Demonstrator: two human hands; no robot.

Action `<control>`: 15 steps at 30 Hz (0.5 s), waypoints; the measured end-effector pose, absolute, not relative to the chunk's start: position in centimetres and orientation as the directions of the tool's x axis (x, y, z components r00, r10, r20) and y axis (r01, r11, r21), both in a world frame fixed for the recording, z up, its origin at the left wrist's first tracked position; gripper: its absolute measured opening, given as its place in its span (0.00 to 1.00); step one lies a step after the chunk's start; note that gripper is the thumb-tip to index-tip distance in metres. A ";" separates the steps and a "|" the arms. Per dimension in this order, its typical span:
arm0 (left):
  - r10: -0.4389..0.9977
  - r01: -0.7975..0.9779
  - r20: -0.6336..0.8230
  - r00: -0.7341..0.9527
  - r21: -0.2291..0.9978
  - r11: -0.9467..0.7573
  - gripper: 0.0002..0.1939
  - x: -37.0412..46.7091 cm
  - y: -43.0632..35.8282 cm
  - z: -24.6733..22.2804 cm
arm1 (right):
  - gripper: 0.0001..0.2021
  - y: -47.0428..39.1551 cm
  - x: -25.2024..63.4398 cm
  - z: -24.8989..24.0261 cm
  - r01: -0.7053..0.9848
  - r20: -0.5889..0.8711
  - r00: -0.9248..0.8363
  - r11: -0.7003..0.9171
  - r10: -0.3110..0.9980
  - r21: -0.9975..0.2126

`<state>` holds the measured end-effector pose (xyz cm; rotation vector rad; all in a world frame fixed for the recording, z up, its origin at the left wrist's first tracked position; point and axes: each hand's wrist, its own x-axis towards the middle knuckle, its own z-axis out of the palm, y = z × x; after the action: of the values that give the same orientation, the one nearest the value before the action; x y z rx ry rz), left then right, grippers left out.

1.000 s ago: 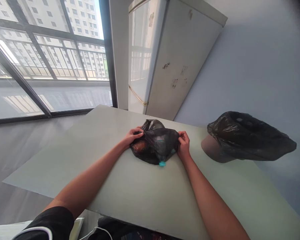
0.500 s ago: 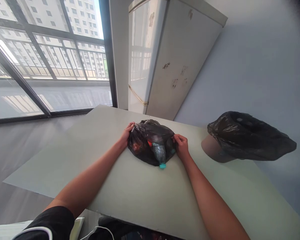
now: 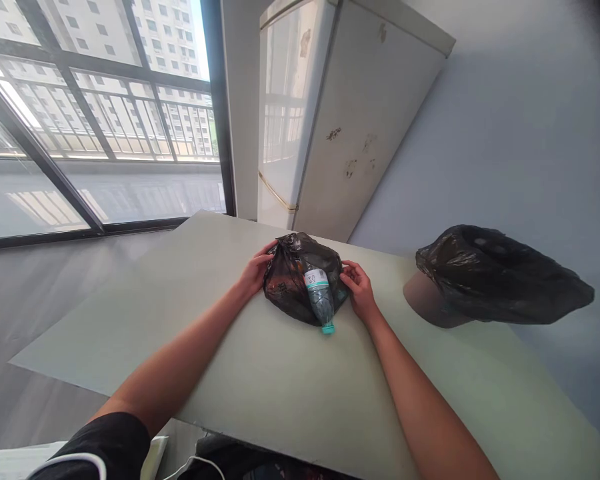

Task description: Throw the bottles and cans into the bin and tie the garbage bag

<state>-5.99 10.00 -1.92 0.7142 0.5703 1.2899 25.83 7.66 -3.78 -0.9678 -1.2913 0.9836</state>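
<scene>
A thin black plastic bag (image 3: 287,290) sits bunched on the pale table, with orange-red items dimly visible through its film. A clear plastic bottle (image 3: 322,303) with a teal cap and a white label lies along the bag's right part. Its capped end points toward me and sticks out past the bag. My left hand (image 3: 253,272) grips the bag's upper left side, fingertips partly hidden by the film. At the right edge, my right hand (image 3: 360,288) has curled fingers pinching the film.
To the right on the pale table (image 3: 290,393) stands a brownish bin (image 3: 425,300) lined with another black plastic bag (image 3: 510,277). Behind the table are a worn white refrigerator (image 3: 360,120) and a wall. Glass sliding doors (image 3: 105,127) are at the left.
The bag's film has drawn back from the bottle, so its label now shows. The bag looks narrower and more gathered. My right hand has shifted slightly left.
</scene>
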 end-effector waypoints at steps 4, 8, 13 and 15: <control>0.979 -0.601 -0.040 0.200 0.784 0.155 0.35 -5.6 9.9 -2.2 | 0.17 7.4 25.6 -3.5 0.004 0.325 0.024 0.325 0.945 -0.946; 0.978 -0.579 -0.061 0.202 0.797 0.169 0.41 -5.4 9.8 -2.5 | 0.10 6.7 25.8 -2.9 0.025 0.377 0.016 0.377 0.926 -0.926; 0.975 -0.560 -0.073 0.210 0.808 0.181 0.41 -5.4 9.8 -2.5 | 0.04 6.1 25.8 -2.4 0.144 0.470 -0.055 0.473 0.881 -0.869; 0.973 -0.552 -0.064 0.222 0.814 0.179 0.40 -5.3 9.7 -2.4 | 0.05 6.1 25.6 -2.4 0.236 0.515 -0.071 0.516 0.854 -0.824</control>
<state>-5.35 9.73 -2.44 0.7593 0.6861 1.2060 25.58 6.10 -2.38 -0.9560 -1.5996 0.6663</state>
